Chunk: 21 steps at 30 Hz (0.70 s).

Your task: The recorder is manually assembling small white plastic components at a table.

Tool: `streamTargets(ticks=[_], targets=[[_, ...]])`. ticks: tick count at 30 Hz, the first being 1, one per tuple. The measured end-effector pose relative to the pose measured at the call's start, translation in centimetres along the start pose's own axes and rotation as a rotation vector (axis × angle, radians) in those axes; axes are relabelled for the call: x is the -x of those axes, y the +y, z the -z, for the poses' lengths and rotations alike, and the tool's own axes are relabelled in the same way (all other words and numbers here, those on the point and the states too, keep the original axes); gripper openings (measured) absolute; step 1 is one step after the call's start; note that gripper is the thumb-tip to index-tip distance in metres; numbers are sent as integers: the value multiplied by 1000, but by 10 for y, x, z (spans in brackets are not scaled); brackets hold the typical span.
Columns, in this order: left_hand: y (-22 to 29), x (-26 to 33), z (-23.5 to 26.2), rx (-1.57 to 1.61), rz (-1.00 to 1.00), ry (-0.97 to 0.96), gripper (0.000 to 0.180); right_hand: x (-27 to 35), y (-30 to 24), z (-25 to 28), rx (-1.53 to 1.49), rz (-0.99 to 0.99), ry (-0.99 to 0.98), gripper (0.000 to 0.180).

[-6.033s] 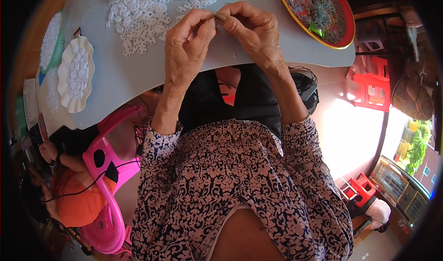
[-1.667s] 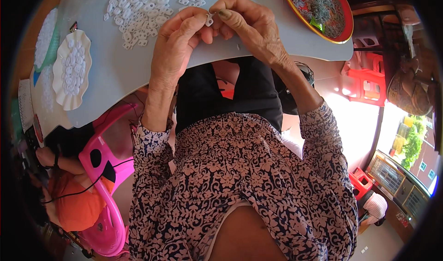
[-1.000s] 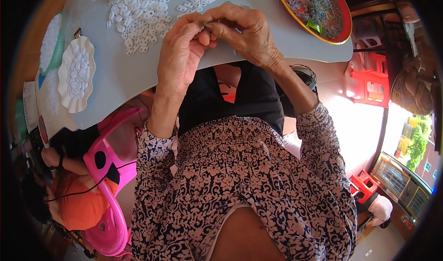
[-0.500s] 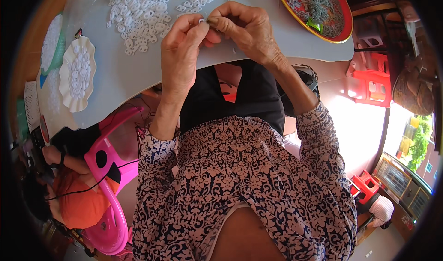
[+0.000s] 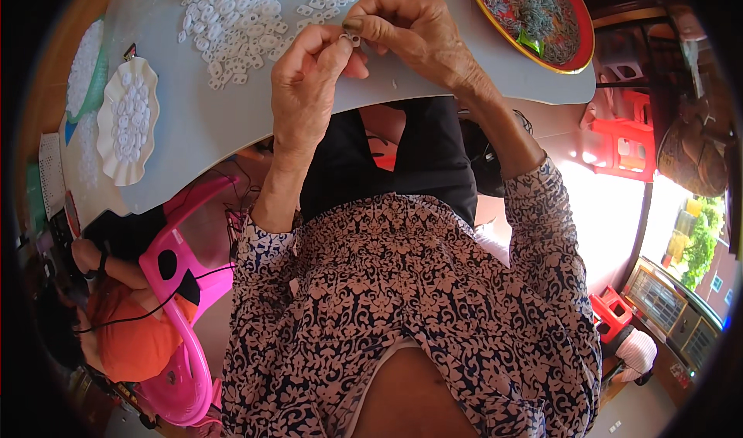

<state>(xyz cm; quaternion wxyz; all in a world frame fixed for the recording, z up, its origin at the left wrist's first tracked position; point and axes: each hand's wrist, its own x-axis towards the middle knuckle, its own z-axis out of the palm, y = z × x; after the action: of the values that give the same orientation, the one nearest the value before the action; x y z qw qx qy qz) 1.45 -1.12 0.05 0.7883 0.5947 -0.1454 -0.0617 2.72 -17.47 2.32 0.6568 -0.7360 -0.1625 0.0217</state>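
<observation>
Over the near edge of the table, my two hands meet. My left hand point(image 5: 309, 74) pinches a small white plastic piece with holes point(image 5: 353, 40) between thumb and forefinger. Right at its upper edge is the thumb of my right hand point(image 5: 406, 35), its fingers closed; whatever they pinch is too small or hidden to make out. Beyond my hands lies a loose heap of similar white pieces point(image 5: 240, 28). To the right stands a red round tray with a yellow rim point(image 5: 586, 20), holding many small grey metal-like parts and a bright green item point(image 5: 531, 42).
A cream wavy-edged dish point(image 5: 108, 148) with white pieces sits at the table's left, beside a green container point(image 5: 99, 82) of whitish bits. A person in orange point(image 5: 135, 333) is by a pink chair point(image 5: 197, 361) at lower left. Red stools point(image 5: 625, 148) stand at right.
My right hand has shifted slightly up and its thumb has moved higher on the white piece, so its holes now show. My left hand stays nearly in place.
</observation>
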Motion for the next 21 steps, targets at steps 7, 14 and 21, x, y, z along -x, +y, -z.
streamTargets(ticks=[7, 14, 21], targets=[[-2, 2, -7, -83, -57, 84, 15, 0, 4, -11, 123, 21, 129, 18], [0, 2, -8, -141, -31, 89, 13, 6, -2, -5, 148, -99, 80, 19], [-1, 2, -4, -114, -57, 32, 13, 1, -1, 4, 69, -28, -9, 25]])
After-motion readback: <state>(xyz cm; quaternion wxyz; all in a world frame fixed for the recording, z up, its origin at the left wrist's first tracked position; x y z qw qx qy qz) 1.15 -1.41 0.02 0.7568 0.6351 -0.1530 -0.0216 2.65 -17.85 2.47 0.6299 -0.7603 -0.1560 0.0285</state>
